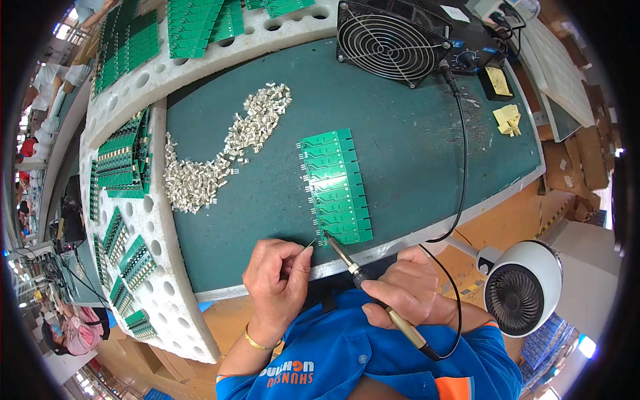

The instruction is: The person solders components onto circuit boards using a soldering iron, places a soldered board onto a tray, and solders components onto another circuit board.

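green bench top (413,167) | white connector heap (241,137) | green board panel (335,188) | black fan unit (387,50)

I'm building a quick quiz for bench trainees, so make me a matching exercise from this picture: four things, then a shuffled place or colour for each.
Things:
1. Iron
2. Connectors
3. Foam
4. Shirt

Places or colours:
A. White, with round holes
B. Blue, with orange
C. In the right hand
D. Heaped on the green table

Pairs: 1-C, 2-D, 3-A, 4-B
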A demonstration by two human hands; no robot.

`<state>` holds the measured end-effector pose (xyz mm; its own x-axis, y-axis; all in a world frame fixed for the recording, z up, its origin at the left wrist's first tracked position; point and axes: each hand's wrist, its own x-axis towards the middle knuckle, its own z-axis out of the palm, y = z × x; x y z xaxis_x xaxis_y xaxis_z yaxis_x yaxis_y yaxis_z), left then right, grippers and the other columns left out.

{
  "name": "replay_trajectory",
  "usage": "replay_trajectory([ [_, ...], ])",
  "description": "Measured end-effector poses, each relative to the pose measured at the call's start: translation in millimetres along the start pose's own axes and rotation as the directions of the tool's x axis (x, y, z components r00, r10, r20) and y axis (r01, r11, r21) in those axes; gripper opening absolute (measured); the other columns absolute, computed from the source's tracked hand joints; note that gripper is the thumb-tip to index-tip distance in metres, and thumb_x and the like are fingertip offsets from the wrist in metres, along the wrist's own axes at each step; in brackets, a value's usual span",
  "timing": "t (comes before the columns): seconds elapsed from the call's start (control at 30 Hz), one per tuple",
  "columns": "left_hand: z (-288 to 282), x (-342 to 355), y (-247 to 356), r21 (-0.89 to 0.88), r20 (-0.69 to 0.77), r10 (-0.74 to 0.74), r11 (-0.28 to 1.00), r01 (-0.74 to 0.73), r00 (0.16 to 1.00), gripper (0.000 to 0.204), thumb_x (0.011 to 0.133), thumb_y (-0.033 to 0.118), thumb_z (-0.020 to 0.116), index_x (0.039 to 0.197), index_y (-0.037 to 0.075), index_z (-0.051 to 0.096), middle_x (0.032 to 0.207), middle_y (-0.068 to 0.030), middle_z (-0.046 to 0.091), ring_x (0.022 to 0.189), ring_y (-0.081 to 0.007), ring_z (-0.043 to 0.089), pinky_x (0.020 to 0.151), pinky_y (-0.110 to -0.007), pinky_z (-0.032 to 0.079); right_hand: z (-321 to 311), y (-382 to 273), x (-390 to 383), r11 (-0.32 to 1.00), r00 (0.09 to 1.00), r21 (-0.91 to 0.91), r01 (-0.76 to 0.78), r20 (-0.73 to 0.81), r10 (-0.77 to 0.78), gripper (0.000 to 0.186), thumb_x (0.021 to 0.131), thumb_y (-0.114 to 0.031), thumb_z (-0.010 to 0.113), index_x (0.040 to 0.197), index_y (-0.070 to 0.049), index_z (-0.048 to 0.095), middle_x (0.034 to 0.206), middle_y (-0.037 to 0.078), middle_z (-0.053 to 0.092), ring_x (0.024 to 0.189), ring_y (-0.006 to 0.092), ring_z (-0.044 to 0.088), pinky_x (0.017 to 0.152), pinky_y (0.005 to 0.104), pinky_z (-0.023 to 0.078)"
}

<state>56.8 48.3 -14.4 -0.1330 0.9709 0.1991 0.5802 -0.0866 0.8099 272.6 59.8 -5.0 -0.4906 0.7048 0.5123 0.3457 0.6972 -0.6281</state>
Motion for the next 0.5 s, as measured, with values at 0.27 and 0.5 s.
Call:
replay_trajectory([
  [0.27,-2.6,-1.6,-6.2,0.004,-0.059,0.057,0.998,-0.057,0.997,0.017,0.082,0.0,0.076,0.083,0.002,0.06,0.077,-0.0063,0.057,0.055,-0.0103,0.049,0.048,-0.024,0.04,-7.1,1.7,-4.4,1.0,0.997,-0.025,0.002,-0.081,-0.004,0.021,0.084,-0.022,0.071,0.095,-0.005,0.066,0.058,-0.003,0.057,0.047,0.0129,0.052,0.058,0.0295,0.035],
  [0.5,-5.6,-9.4,-8.2,-0.04,-0.043,-0.003,0.999,0.001,0.999,0.013,0.089,0.003,0.07,0.087,0.001,0.057,0.079,-0.0063,0.054,0.058,-0.0096,0.046,0.05,-0.023,0.037,-2.8,1.7,-2.1,1.0,0.997,0.014,-0.018,-0.081,0.019,0.02,0.085,-0.022,0.071,0.096,-0.006,0.067,0.06,-0.002,0.059,0.048,0.0135,0.054,0.059,0.0304,0.036],
])
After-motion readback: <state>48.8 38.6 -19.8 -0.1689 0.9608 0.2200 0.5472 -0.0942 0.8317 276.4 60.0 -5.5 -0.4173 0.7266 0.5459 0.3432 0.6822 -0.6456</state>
